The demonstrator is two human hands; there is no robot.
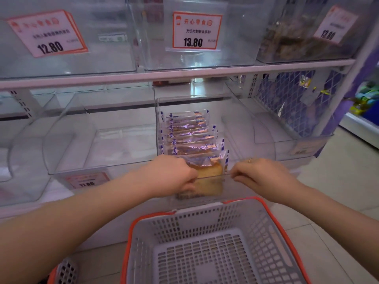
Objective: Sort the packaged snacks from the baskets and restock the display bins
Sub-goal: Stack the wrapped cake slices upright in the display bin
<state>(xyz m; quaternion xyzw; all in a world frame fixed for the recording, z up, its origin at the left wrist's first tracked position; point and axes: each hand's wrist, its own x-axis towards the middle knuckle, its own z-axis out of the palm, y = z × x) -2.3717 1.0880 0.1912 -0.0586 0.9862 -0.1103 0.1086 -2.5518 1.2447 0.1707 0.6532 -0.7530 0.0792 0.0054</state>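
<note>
Snack packet (209, 171) held by left hand (174, 175); right hand (260, 175) seemingly pinching bin rim (225, 174).

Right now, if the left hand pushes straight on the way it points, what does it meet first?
Likely the front cake packet that the left hand already touches at the clear bin front; behind it stands the row of packets. Depth is hard to judge.

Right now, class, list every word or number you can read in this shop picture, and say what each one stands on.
"12.80": left upper price card; its small print is blurred.
"开心零食", "13.80": middle upper price card; the line between them is too small to read.
"13.80": right upper price card, blurred.
Lower price card: blurred.
Snack packets: print too small.
</note>
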